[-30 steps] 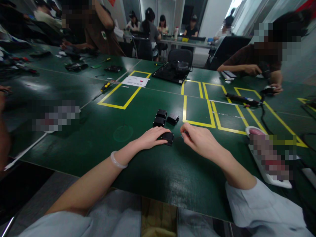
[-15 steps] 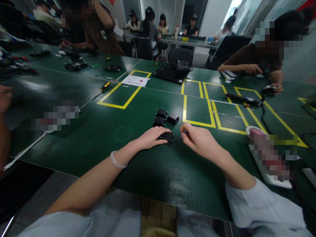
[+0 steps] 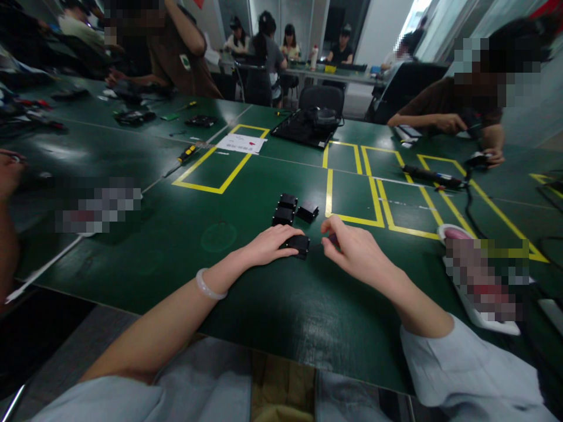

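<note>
My left hand (image 3: pixel 272 245) rests on the green table (image 3: pixel 259 310) with its fingers around a small black block (image 3: pixel 301 246). Just right of that block is my right hand (image 3: pixel 345 243), its thumb and fingers pinched on a thin dark tool whose shaft points left toward the block. Most of the tool is hidden by the fingers. Beyond my left hand, two similar black blocks (image 3: pixel 285 208) sit in a row. Another black piece (image 3: pixel 308 212) lies tilted to their right.
Yellow tape rectangles mark the table. A yellow-black screwdriver (image 3: pixel 187 154) and a paper sheet (image 3: pixel 241 143) lie at the back left. A black panel (image 3: pixel 303 128) is farther back. A white tray (image 3: pixel 505 323) stands at the right. People sit around.
My right hand has shifted very slightly, and its fingertips sit a little differently on the thin tool. My left hand and the black blocks have stayed in place.
</note>
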{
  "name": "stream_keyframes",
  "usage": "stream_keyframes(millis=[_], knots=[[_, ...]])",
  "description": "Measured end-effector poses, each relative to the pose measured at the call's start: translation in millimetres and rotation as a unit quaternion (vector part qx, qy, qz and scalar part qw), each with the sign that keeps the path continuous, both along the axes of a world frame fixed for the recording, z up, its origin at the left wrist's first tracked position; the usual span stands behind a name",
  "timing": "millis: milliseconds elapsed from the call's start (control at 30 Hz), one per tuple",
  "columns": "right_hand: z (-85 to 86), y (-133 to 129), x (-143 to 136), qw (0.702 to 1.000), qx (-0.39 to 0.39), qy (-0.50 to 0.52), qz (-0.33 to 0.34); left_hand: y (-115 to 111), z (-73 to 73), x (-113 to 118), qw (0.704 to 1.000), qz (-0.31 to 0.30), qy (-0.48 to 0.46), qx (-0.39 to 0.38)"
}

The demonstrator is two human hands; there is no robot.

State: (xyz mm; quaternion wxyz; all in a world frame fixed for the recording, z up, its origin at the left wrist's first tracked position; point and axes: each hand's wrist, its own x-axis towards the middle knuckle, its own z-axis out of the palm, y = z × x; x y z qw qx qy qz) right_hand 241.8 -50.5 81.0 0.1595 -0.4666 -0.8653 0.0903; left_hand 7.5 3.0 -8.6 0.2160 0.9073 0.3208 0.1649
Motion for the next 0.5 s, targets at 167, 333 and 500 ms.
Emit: stream_keyframes(millis=[167,333,500], knots=[[-2.4,2.0,-1.5,1.0,0.0,-0.014,-0.019,0.0,-0.5,0.0,1.0,0.001,0.001,0.003],[-3.5,3.4,-0.6,1.0,-0.001,-0.006,-0.009,-0.5,0.2,-0.2,1.0,0.001,0.005,0.001],[-3.4,1.3,-0.6,1.0,-0.001,0.018,-0.009,-0.4,-0.4,0.2,1.0,0.002,0.002,0.0]])
